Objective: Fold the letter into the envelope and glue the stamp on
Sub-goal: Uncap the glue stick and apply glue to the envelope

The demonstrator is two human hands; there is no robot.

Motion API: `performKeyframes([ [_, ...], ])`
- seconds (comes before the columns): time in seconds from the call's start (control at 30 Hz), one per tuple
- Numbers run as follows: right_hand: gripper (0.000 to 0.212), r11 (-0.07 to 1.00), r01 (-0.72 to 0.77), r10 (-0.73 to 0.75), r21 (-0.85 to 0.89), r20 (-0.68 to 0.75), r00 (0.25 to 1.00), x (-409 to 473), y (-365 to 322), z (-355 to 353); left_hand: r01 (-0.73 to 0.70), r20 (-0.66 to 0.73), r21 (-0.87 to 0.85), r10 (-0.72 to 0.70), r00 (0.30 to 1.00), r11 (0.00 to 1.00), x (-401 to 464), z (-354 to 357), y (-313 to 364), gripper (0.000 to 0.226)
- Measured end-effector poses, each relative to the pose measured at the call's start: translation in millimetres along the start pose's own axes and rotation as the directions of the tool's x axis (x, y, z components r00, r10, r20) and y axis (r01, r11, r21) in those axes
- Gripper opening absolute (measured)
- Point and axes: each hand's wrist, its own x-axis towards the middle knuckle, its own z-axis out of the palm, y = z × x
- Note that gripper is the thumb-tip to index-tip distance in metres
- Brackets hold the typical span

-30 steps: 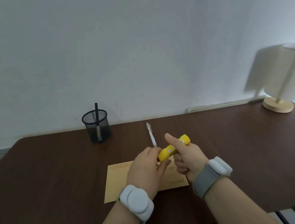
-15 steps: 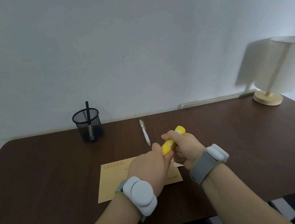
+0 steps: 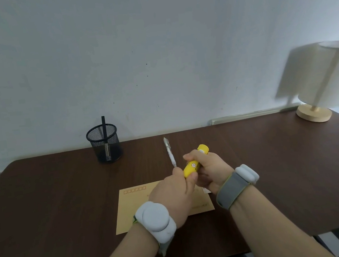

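Holding the yellow glue stick (image 3: 195,161) above the tabletop (image 3: 56,206), we gripped its barrel in our right hand (image 3: 209,169), fingers curled round it, while our left hand (image 3: 175,193) pinched its lower end, presumably the cap. Item one: the stick, slanted, lower end toward us, raised over the far right part of the envelope (image 3: 135,205). Item two: the envelope, tan, lying flat and address side up, partly under our hands. Item three: a small pale scrap (image 3: 206,190) at its right edge under our right wrist, possibly the stamp; we could not tell. The letter was not to be seen.

To do this step well, we judged it best to hold the barrel steady, twist and pull the cap straight off, and keep the stick over the envelope.

Sundries: a white pen (image 3: 169,152) just beyond our hands, near enough to be knocked; a black mesh pen cup (image 3: 104,144) at the back left; a lamp (image 3: 319,88) at the far right, both well apart.
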Motion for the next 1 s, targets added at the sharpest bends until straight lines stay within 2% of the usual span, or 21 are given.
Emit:
performKeyframes([
  [0.07, 0.045, 1.0, 0.019, -0.019, 0.003, 0.03, 0.999, -0.6, -0.3, 1.0, 0.012, 0.029, -0.136, -0.009, 1.0, 0.991, 0.3, 0.2, -2.9, 0.04],
  [0.13, 0.047, 0.999, 0.042, -0.043, 0.01, 0.061, 0.997, -1.9, -0.3, 1.5, 0.065, 0.096, -0.368, -0.032, 0.995, 0.927, 0.1, 1.9, -3.9, 0.039],
  [0.17, 0.047, 0.998, 0.053, -0.054, 0.016, 0.073, 0.996, -2.5, -0.5, 1.8, 0.115, 0.143, -0.532, -0.045, 0.989, 0.839, -0.9, 2.1, -3.5, 0.039],
  [0.2, 0.048, 0.998, 0.064, -0.066, 0.022, 0.084, 0.994, -3.0, -0.4, 2.0, 0.173, 0.194, -0.687, -0.051, 0.98, 0.706, -1.9, 1.9, -3.0, 0.038],
  [0.27, 0.049, 0.995, 0.088, -0.092, 0.04, 0.111, 0.99, -3.4, -0.5, 2.8, 0.277, 0.303, -0.853, -0.013, 0.953, 0.443, -4.7, -0.5, -2.7, 0.037],
  [0.37, 0.043, 0.993, 0.12, -0.121, 0.022, 0.098, 0.988, -2.2, -0.6, 5.0, 0.42, 0.436, -0.898, 0.136, 0.889, 0.135, -9.1, -4.0, -4.5, 0.04],
  [0.4, 0.04, 0.992, 0.125, -0.125, -0.006, 0.069, 0.99, -1.9, -0.5, 5.8, 0.452, 0.456, -0.89, 0.164, 0.875, 0.062, -10.2, -4.7, -4.6, 0.041],
  [0.43, 0.038, 0.991, 0.126, -0.125, -0.037, 0.031, 0.992, -1.6, -0.6, 6.9, 0.471, 0.471, -0.881, 0.156, 0.868, 0.036, -10.3, -4.8, -4.6, 0.042],
  [0.47, 0.039, 0.991, 0.121, -0.122, -0.064, -0.011, 0.992, -1.1, -0.8, 7.7, 0.458, 0.464, -0.885, 0.101, 0.88, 0.076, -9.4, -3.0, -5.4, 0.045],
  [0.5, 0.041, 0.989, 0.114, -0.12, -0.091, -0.054, 0.991, -0.1, -1.9, 8.1, 0.408, 0.418, -0.894, 0.012, 0.909, 0.185, -7.4, -0.6, -6.8, 0.047],
  [0.57, 0.045, 0.983, 0.098, -0.12, -0.154, -0.138, 0.983, 0.1, -5.8, 6.7, 0.252, 0.217, -0.828, -0.129, 0.968, 0.501, -4.5, 1.2, -9.9, 0.042],
  [0.63, 0.047, 0.967, 0.088, -0.136, -0.237, -0.195, 0.971, -0.8, -8.5, 5.0, 0.099, 0.023, -0.613, -0.107, 0.994, 0.784, -1.3, 0.9, -13.6, 0.027],
  [0.7, 0.051, 0.942, 0.074, -0.156, -0.329, -0.23, 0.961, -2.8, -8.1, 4.8, -0.011, -0.077, -0.297, -0.013, 0.997, 0.955, 0.5, 1.6, -13.8, 0.021],
  [0.73, 0.054, 0.931, 0.064, -0.161, -0.358, -0.248, 0.955, -3.2, -7.2, 5.9, -0.038, -0.113, -0.143, 0.022, 0.993, 0.989, 2.1, 2.4, -12.4, 0.023],
  [0.8, 0.058, 0.933, 0.036, -0.141, -0.359, -0.27, 0.953, -4.8, -6.6, 7.9, -0.048, -0.165, 0.074, 0.059, 0.985, 0.996, 6.8, 5.5, -9.0, 0.028],
  [0.9, 0.061, 0.955, -0.016, -0.067, -0.297, -0.267, 0.961, -8.6, -11.6, 5.1, -0.046, -0.189, 0.288, 0.104, 0.977, 0.956, 12.0, 8.4, -8.0, 0.031],
  [1.0, 0.049, 0.959, -0.002, -0.072, -0.284, -0.25, 0.965, -11.2, -12.4, -4.8, -0.099, -0.216, 0.421, 0.206, 0.955, 0.902, 11.3, 8.6, -12.4, 0.032],
])
